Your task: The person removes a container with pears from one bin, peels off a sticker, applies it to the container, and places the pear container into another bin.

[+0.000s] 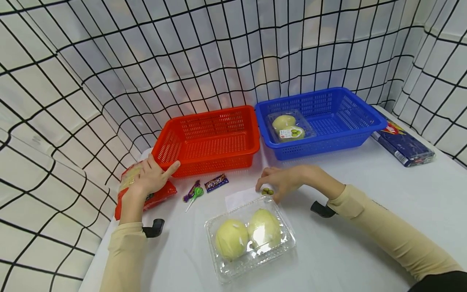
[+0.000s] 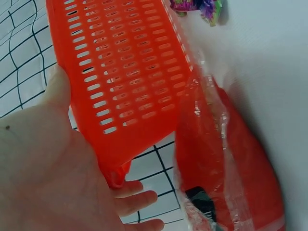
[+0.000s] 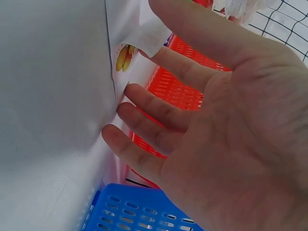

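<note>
My left hand (image 1: 147, 178) is at the front left corner of the red basket (image 1: 202, 167), thumb and fingers spread around that corner. Below it lies a red plastic package (image 1: 160, 197), partly hidden by the hand. My right hand (image 1: 286, 182) is over the right end of a white paper sheet (image 1: 238, 198) with printed green fruit. Thumb and index finger stand wide apart there, fingertips right at the paper; its corner curls up at the index finger in the right wrist view. Near this hand sits a clear clamshell box (image 1: 251, 255) with two pale yellow round fruits (image 1: 231, 239).
A blue basket (image 1: 324, 144) holds another clear box of fruit (image 1: 288, 126). A purple-wrapped candy (image 1: 191, 190), a green lollipop (image 1: 198, 192) and a chocolate bar (image 1: 217, 183) lie before the red basket. A dark blue packet (image 1: 405, 142) rests at right. Black netting (image 1: 215, 40) surrounds the table.
</note>
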The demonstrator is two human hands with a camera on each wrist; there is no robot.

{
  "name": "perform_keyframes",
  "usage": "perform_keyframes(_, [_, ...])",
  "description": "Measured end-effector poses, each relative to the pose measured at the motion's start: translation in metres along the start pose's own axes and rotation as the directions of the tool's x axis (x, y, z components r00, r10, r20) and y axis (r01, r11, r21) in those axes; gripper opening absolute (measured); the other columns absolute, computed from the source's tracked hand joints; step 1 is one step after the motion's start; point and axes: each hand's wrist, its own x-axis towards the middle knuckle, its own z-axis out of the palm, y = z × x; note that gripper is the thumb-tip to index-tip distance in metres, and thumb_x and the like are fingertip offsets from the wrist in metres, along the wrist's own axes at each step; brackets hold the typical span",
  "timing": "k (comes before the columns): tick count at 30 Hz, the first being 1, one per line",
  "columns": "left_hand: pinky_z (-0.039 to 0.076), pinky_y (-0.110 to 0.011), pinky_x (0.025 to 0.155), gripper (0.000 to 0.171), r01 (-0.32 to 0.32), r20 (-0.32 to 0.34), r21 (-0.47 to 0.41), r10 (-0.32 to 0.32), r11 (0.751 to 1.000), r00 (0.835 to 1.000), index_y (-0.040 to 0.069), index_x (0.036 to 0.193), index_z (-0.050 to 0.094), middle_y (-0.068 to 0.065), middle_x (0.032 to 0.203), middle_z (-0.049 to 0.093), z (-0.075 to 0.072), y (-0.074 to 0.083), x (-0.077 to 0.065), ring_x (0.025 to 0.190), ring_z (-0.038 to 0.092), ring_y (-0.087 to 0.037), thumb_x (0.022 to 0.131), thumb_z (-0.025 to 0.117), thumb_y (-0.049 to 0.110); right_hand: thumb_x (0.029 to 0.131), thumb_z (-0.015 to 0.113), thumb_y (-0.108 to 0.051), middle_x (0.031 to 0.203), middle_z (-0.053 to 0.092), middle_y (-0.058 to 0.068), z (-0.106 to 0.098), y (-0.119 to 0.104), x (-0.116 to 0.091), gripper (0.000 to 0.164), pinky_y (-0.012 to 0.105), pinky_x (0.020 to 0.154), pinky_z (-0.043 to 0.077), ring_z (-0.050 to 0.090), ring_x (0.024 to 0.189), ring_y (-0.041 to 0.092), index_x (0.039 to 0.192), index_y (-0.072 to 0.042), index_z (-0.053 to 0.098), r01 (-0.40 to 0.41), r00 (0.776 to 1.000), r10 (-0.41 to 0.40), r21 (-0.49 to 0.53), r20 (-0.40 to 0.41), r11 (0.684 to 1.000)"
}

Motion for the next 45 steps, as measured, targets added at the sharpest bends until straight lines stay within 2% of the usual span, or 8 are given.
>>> perform_keyframes(5, [0.001, -0.079, 0.119, 0.133, -0.031, 0.027, 0.073, 0.029, 0.997, 0.999, -0.010, 0.157, -0.016, -0.039, 0.164, -0.008, -0.008, 0.008, -0.009, 0.150, -0.003, -0.063, 0.086, 0.032, 0.091, 0.084, 0.072, -0.015, 0.141, 0.045, 0.010, 0.003, 0.001, 0.001, 0.054, 0.047, 0.103, 0.047, 0.040, 0.132, 0.028, 0.136, -0.024, 0.058, -0.001, 1.000, 0.001, 0.001, -0.019, 1.000])
perform_keyframes(10, [0.002, -0.076, 0.122, 0.099, -0.220, 0.042, 0.138, 0.217, 0.966, 0.975, -0.002, 0.163, 0.012, -0.030, 0.169, 0.003, -0.026, 0.053, -0.048, 0.155, 0.001, -0.055, 0.100, 0.042, 0.068, 0.084, 0.072, -0.013, 0.143, 0.043, 0.010, 0.006, 0.000, 0.003, 0.051, 0.049, 0.105, 0.047, 0.040, 0.134, 0.030, 0.131, -0.024, 0.057, -0.024, 0.999, 0.024, 0.006, -0.031, 1.000])
perform_keyframes(14, [0.025, -0.066, 0.124, 0.068, -0.421, 0.099, 0.024, 0.417, 0.907, 0.903, 0.013, 0.157, 0.041, -0.013, 0.165, 0.036, -0.018, 0.091, -0.065, 0.155, 0.028, -0.040, 0.104, 0.050, 0.055, 0.087, 0.072, -0.014, 0.141, 0.043, 0.008, 0.006, -0.002, 0.004, 0.045, 0.049, 0.107, 0.046, 0.040, 0.133, 0.029, 0.128, -0.024, 0.056, -0.038, 0.999, 0.038, 0.001, -0.037, 0.999])
perform_keyframes(17, [0.042, -0.058, 0.117, 0.055, -0.506, 0.238, -0.074, 0.508, 0.859, 0.828, 0.019, 0.149, 0.054, -0.005, 0.154, 0.054, -0.004, 0.111, -0.069, 0.145, 0.047, -0.031, 0.104, 0.052, 0.051, 0.088, 0.073, -0.015, 0.136, 0.044, 0.007, 0.006, -0.002, 0.005, 0.041, 0.046, 0.104, 0.046, 0.041, 0.128, 0.028, 0.124, -0.023, 0.054, -0.046, 0.998, 0.045, -0.010, -0.049, 0.999])
perform_keyframes(22, [0.047, -0.053, 0.115, 0.053, -0.490, 0.464, -0.067, 0.462, 0.869, 0.756, 0.018, 0.146, 0.059, -0.003, 0.148, 0.061, 0.019, 0.125, -0.068, 0.138, 0.056, -0.026, 0.105, 0.050, 0.050, 0.090, 0.074, -0.016, 0.129, 0.045, 0.006, 0.006, -0.003, 0.005, 0.037, 0.042, 0.102, 0.046, 0.042, 0.123, 0.026, 0.121, -0.021, 0.054, -0.067, 0.996, 0.065, -0.032, -0.068, 0.997])
perform_keyframes(27, [0.050, -0.050, 0.112, 0.045, -0.433, 0.518, -0.071, 0.405, 0.898, 0.754, 0.021, 0.141, 0.065, -0.001, 0.142, 0.066, 0.036, 0.126, -0.063, 0.132, 0.061, -0.023, 0.105, 0.052, 0.045, 0.091, 0.073, -0.017, 0.129, 0.046, 0.006, 0.006, -0.003, 0.006, 0.034, 0.042, 0.102, 0.046, 0.043, 0.122, 0.026, 0.119, -0.020, 0.055, -0.056, 0.996, 0.052, -0.047, -0.072, 0.997])
perform_keyframes(34, [0.051, -0.050, 0.111, 0.046, -0.454, 0.554, -0.085, 0.421, 0.887, 0.718, 0.016, 0.136, 0.068, -0.003, 0.139, 0.068, 0.043, 0.125, -0.059, 0.130, 0.063, -0.023, 0.106, 0.050, 0.045, 0.093, 0.068, -0.011, 0.126, 0.046, 0.008, 0.006, -0.003, 0.007, 0.020, 0.043, 0.101, 0.046, 0.043, 0.120, 0.028, 0.109, -0.017, 0.057, -0.027, 0.996, 0.020, -0.082, -0.085, 0.996])
perform_keyframes(45, [0.048, -0.051, 0.114, 0.048, -0.441, 0.570, -0.061, 0.394, 0.895, 0.721, 0.015, 0.138, 0.066, -0.004, 0.142, 0.065, 0.042, 0.129, -0.062, 0.135, 0.059, -0.025, 0.106, 0.049, 0.046, 0.100, 0.060, -0.013, 0.131, 0.049, 0.014, 0.005, 0.000, 0.008, 0.008, 0.048, 0.107, 0.047, 0.048, 0.125, 0.033, 0.107, -0.010, 0.063, 0.027, 0.994, -0.043, -0.149, -0.102, 0.989])
